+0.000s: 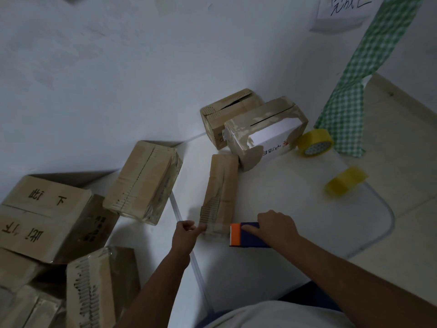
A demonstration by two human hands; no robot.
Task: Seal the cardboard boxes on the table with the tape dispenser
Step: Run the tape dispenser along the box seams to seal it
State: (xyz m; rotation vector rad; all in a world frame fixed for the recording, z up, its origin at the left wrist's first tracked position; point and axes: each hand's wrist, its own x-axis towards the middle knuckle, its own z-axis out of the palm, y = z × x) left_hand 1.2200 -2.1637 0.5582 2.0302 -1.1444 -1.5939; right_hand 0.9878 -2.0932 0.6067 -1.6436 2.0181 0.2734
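A long narrow cardboard box (222, 185) lies on the white table (295, 209), its near end toward me. My right hand (275, 227) grips a blue and orange tape dispenser (246, 235) at the right of that near end, index finger stretched along its top. A strip of clear tape (216, 229) runs from the dispenser across the box's near end to my left hand (186, 233), which pinches the tape's free end at the box's left corner.
Two more cardboard boxes (230, 114) (267, 133) stand at the table's far side. Yellow tape rolls (315, 143) (345, 182) lie at the right. Several taped boxes (144, 181) (49, 216) sit on the floor to the left. A green checked cloth (350, 102) hangs at the right.
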